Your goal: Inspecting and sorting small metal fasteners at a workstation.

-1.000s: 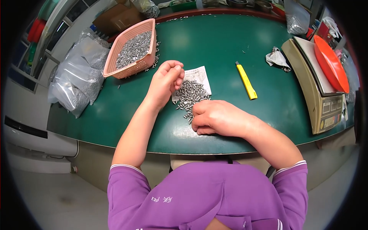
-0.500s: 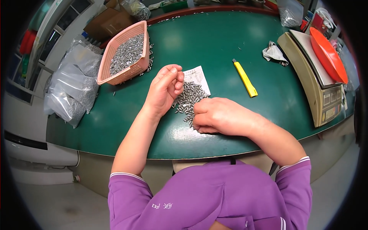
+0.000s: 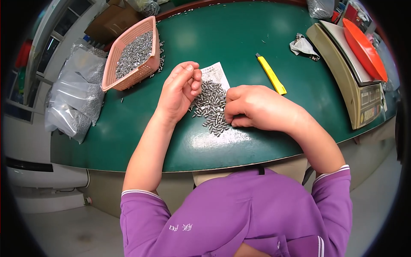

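- Table (image 3: 222, 30): green top, spreads out in front of the person.
- Scale (image 3: 338, 73): beige, at table's R end, w/ a red pan (image 3: 364, 49) tilted on top.
- Plastic bags (image 3: 77, 90): clear, stuffed w/ small grey pcs, at L end.
- Basket (image 3: 135, 77): pink, perforated, holds lots of small metal pcs — just R of the bags.
- R hand (image 3: 259, 107): at the pile's R edge, back of hand up, fingers bent down to the pcs; tips hidden, so can't tell if it's gripping one.
- L hand (image 3: 177, 92): at the pile's L side, thumb uppermost, fingers loosely curled inward; can't tell if anything's in them.
- Pile (image 3: 212, 105): small silvery metal pcs, heaped betw. the two hands, partly on the paper.
- Paper (image 3: 219, 73): white, printed, far end sticks out past the pile.
- Cutter (image 3: 272, 75): yellow handle, lies just beyond R hand.
- Crumpled white bag (image 3: 303, 45): betw. cutter & scale.
- Loose pcs (image 3: 161, 58): strewn along basket's R side.
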The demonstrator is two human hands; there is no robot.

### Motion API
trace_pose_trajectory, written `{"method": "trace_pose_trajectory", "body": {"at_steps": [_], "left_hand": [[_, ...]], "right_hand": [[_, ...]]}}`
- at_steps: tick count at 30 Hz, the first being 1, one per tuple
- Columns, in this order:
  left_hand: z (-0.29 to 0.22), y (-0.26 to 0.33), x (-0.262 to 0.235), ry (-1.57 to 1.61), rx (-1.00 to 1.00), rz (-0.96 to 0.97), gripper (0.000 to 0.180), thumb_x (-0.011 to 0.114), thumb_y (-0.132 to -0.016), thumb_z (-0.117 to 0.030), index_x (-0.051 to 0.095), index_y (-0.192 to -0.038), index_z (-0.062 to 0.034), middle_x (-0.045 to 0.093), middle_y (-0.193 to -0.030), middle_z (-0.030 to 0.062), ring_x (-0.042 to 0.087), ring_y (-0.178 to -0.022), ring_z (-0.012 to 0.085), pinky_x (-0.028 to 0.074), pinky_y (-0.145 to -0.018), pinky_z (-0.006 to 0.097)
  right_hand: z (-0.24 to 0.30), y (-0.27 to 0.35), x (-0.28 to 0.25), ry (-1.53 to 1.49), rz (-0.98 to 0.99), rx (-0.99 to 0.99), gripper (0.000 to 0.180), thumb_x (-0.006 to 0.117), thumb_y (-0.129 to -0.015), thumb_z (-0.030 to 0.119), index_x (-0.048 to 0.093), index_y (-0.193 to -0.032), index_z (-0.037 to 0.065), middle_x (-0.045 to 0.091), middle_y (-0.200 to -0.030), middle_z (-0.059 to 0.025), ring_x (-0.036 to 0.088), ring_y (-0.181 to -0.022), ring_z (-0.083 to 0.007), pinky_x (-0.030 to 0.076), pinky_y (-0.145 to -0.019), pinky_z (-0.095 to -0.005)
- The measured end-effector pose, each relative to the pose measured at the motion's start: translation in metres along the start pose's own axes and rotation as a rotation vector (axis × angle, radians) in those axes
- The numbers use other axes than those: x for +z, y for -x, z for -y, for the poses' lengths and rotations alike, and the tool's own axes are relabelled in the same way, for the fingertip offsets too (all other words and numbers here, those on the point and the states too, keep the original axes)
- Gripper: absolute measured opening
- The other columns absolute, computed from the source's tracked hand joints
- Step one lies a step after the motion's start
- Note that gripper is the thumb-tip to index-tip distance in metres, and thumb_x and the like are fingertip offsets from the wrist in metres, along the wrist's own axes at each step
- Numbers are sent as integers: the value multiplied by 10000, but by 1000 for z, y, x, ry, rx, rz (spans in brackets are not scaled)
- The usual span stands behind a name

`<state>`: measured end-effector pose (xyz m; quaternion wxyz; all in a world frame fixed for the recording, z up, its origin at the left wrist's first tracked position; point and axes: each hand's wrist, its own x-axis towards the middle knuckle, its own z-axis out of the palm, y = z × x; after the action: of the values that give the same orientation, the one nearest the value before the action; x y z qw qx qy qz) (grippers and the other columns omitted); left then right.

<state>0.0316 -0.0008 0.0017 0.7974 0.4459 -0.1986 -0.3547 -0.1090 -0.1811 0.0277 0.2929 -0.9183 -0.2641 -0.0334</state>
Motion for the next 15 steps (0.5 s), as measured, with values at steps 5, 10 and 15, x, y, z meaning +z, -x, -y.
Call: {"method": "trace_pose_trajectory", "body": {"at_steps": [5,10,15], "left_hand": [[-1,3,-1,-7,2,8,174,487,-956,-170,494,-1041,-18,519,-823,43,455,-663,93,376,-560,210],[0,4,-1,-16,-19,23,161,490,-954,-174,497,-1024,-30,513,-816,38,447,-650,83,371,-554,206],[0,3,1,-12,-17,31,155,491,-952,-172,497,-1022,-33,514,-812,37,448,-647,83,372,-549,205]], "right_hand": [[12,8,-22,106,-42,273,145,661,-731,61,629,-871,41,594,-858,-103,603,-780,-303,492,-713,-379],[-6,29,-15,36,14,305,190,665,-744,52,637,-932,44,603,-872,-114,608,-811,-302,496,-743,-371],[1,31,-10,123,-7,304,114,639,-775,58,612,-883,33,590,-847,-107,603,-798,-295,494,-727,-373]]}}
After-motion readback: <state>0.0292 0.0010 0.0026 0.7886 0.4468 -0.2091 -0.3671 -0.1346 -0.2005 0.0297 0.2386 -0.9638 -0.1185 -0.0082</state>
